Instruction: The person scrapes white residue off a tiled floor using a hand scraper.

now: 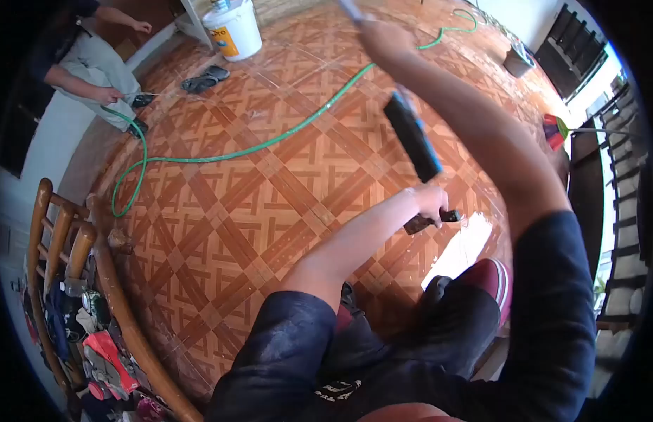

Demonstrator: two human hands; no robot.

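My right hand [388,43] is raised at the top, its fingers wrapped round the pale handle [350,10] of a broom. The broom's black head [411,137] with a blue edge hangs tilted below my forearm, near my left hand. Lower down, my left hand [430,202] is closed on a dark, short tool [416,224] just above the floor. Its kind is hard to make out. Under both hands lies the wet-looking, wood-patterned tile floor [270,190], with bright glare beside my knee.
A green hose [235,153] crosses the floor; another person [94,70] at left holds its end. A white bucket [235,32] and dark sandals [205,79] are at the back. A wooden frame [119,295] with clothes stands lower left. At right are a grey container [519,60] and a colourful broom [553,132].
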